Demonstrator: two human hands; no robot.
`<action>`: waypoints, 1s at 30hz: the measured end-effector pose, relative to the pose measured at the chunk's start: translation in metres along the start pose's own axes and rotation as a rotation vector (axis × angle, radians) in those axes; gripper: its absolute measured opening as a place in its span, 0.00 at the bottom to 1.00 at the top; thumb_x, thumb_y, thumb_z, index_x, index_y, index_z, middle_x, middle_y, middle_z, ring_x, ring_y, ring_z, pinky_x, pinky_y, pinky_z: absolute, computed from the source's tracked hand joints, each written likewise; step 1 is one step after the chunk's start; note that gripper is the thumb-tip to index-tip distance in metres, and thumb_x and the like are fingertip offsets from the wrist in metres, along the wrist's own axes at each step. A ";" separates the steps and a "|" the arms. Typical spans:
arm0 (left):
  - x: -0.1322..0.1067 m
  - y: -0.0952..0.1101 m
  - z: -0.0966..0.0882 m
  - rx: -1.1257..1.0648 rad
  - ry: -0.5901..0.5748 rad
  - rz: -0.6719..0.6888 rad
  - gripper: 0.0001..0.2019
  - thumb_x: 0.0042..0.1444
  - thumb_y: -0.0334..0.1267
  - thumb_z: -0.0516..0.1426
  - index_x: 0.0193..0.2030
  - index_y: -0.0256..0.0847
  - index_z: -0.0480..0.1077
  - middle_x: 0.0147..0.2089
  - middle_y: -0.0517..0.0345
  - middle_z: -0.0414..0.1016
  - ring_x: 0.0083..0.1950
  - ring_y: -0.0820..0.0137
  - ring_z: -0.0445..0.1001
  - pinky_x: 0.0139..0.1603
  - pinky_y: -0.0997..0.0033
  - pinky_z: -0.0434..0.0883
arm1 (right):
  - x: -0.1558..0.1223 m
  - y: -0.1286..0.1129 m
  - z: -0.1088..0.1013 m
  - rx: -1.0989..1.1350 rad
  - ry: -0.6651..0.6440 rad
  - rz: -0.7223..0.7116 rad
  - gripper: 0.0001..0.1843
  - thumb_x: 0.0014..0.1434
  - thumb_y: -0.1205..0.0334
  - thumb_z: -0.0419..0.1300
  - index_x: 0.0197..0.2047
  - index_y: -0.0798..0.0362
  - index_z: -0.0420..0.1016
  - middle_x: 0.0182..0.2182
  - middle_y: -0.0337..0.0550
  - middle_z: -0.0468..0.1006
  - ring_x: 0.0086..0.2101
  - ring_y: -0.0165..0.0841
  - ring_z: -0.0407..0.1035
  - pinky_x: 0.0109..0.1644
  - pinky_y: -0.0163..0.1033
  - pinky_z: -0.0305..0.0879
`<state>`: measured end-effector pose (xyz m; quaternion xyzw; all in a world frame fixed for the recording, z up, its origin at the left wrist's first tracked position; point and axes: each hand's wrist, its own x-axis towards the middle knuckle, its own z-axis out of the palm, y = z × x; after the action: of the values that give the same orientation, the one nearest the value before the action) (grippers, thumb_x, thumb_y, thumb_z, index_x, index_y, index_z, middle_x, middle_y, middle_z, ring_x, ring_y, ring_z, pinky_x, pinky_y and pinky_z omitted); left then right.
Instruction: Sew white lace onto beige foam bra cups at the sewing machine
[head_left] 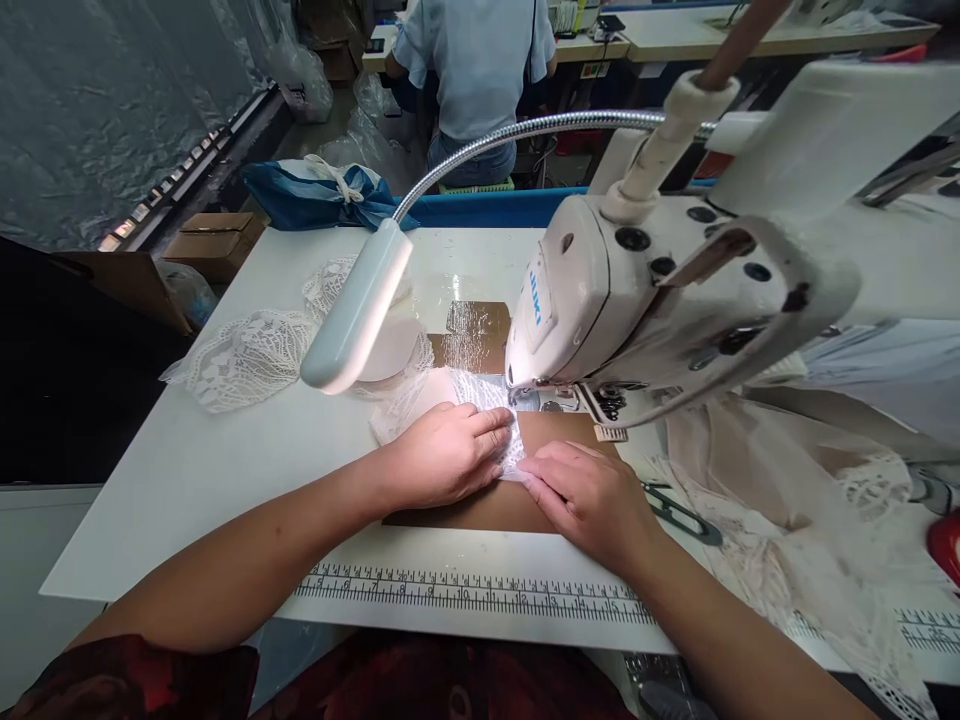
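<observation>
A piece of white lace fabric (480, 388) lies under the needle area of a white sewing machine (574, 275). My left hand (452, 455) presses on the lace just left of the presser foot, its fingers closed together and bent over the fabric. At the lace's near right edge, my right hand (589, 495) pinches the cloth between thumb and fingers. Part of the lace is hidden beneath my left hand. Both hands rest over a brown board (480, 510) on the white table (225, 460).
A lamp (356, 310) on a bendable arm hangs over the left side. More lace pieces (259, 355) lie at left, with sheer lace cloth (795, 490) at right. Green-handled thread snips (682, 515) sit beside my right wrist. A printed ruler (480, 597) edges the table. A person (480, 80) sits beyond.
</observation>
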<state>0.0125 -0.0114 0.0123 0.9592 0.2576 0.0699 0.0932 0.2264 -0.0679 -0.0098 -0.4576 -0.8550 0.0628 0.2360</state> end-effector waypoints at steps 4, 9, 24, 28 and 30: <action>0.003 -0.006 0.001 0.056 -0.009 -0.006 0.21 0.65 0.42 0.48 0.58 0.32 0.67 0.62 0.46 0.66 0.47 0.60 0.71 0.44 0.60 0.69 | 0.003 0.000 0.002 -0.081 0.028 -0.022 0.11 0.63 0.65 0.55 0.36 0.52 0.79 0.28 0.39 0.77 0.29 0.30 0.69 0.34 0.35 0.59; 0.003 -0.010 0.000 0.139 -0.014 0.022 0.20 0.67 0.41 0.45 0.59 0.34 0.67 0.62 0.49 0.66 0.45 0.62 0.69 0.41 0.62 0.66 | 0.004 0.000 0.003 -0.157 0.023 -0.056 0.12 0.64 0.65 0.53 0.41 0.53 0.79 0.27 0.40 0.76 0.28 0.30 0.67 0.34 0.35 0.58; 0.003 -0.025 0.005 0.183 0.047 -0.043 0.19 0.61 0.31 0.49 0.58 0.34 0.67 0.61 0.50 0.68 0.48 0.60 0.66 0.43 0.61 0.63 | 0.015 0.000 0.004 -0.198 -0.030 -0.006 0.14 0.64 0.62 0.52 0.47 0.53 0.78 0.29 0.40 0.76 0.28 0.31 0.68 0.31 0.36 0.58; 0.005 -0.030 0.007 0.174 0.089 -0.111 0.20 0.60 0.30 0.50 0.58 0.35 0.67 0.60 0.48 0.69 0.48 0.59 0.67 0.43 0.59 0.65 | 0.019 -0.001 0.006 -0.231 -0.048 0.023 0.16 0.64 0.61 0.52 0.50 0.54 0.76 0.33 0.42 0.78 0.30 0.32 0.70 0.31 0.37 0.60; 0.005 -0.032 0.009 0.150 0.129 -0.134 0.19 0.60 0.30 0.49 0.58 0.36 0.68 0.60 0.47 0.69 0.50 0.58 0.67 0.45 0.57 0.65 | 0.020 0.000 0.007 -0.238 -0.066 0.033 0.18 0.64 0.60 0.52 0.52 0.55 0.75 0.34 0.43 0.79 0.31 0.33 0.71 0.31 0.37 0.61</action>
<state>0.0027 0.0170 -0.0030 0.9375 0.3314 0.1058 0.0086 0.2141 -0.0512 -0.0087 -0.4939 -0.8561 -0.0203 0.1507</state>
